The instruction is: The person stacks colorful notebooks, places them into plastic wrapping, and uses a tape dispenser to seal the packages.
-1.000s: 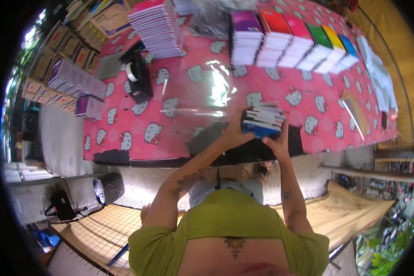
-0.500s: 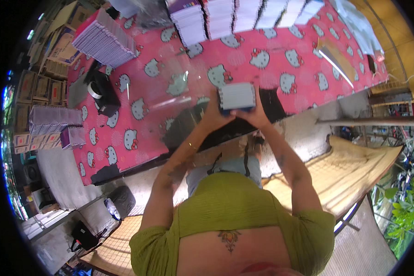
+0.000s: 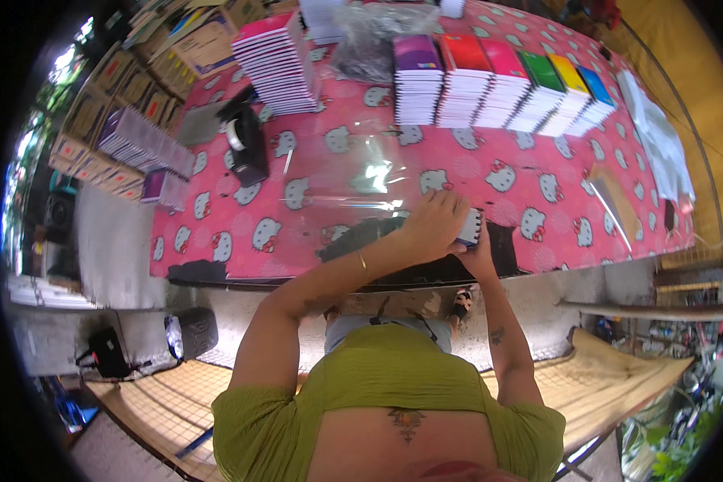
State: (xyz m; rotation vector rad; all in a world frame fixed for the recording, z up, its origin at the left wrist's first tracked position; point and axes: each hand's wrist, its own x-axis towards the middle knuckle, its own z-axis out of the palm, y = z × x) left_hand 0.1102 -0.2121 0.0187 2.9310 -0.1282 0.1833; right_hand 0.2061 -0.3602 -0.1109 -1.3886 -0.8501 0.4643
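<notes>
A small spiral-bound notebook [image 3: 469, 228] with white pages and a dark blue lower edge is between my hands, above the front edge of the table. My right hand [image 3: 479, 255] grips it from below and the right, closed around its side. Across its top and left part lies my left hand [image 3: 437, 223], fingers together and curved over it, hiding much of it. Whether this is one pad or several stacked cannot be made out. Left of my hands, a transparent plastic sheet [image 3: 345, 173] reflects light on the table.
The pink patterned table [image 3: 241, 217] bears several stacks of coloured spiral notebooks [image 3: 490, 92] along the back. A black tape dispenser [image 3: 249, 146] stands at left, near a tall notebook stack [image 3: 279, 72]. Cardboard boxes [image 3: 128, 92] are piled far left. A bamboo bench [image 3: 602, 377] is behind at right.
My left hand has moved from the notebook's left side to over its top. The notebook has turned and is now mostly covered. The view has shifted, showing more of the table's back.
</notes>
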